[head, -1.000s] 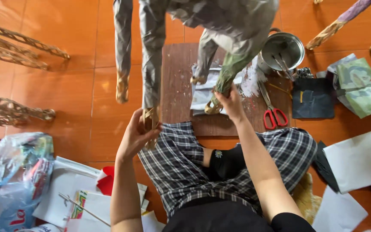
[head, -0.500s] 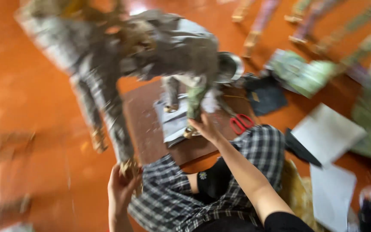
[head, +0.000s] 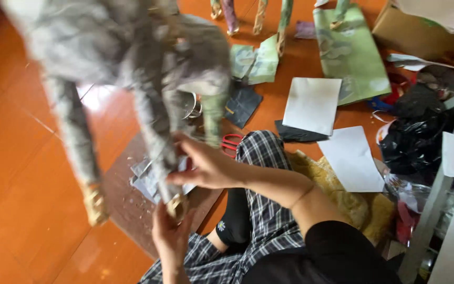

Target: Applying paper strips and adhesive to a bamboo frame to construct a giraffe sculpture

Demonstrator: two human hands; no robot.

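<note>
Floor: glossy orange floor [head: 17,158], brown board [head: 132,210] under fingers, paper sheets [head: 311,105] scattered beyond
Left hand [head: 170,234]: fingers closed on a leg of the grey paper animal figure [head: 127,58]
Right hand [head: 206,165]: fingers curled round the same leg

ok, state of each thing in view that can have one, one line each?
grey paper-covered four-legged animal figure: lifted above the floor, tilted, blurred.
left hand: closed around the foot of one figure leg.
right hand: gripping the same leg higher up.
red-handled scissors: lying on the floor, mostly hidden; open or shut unclear.
brown wooden board: flat on the floor, littered with scraps.
white paper sheets: lying flat, unfolded.
black plastic bag: crumpled.
</note>
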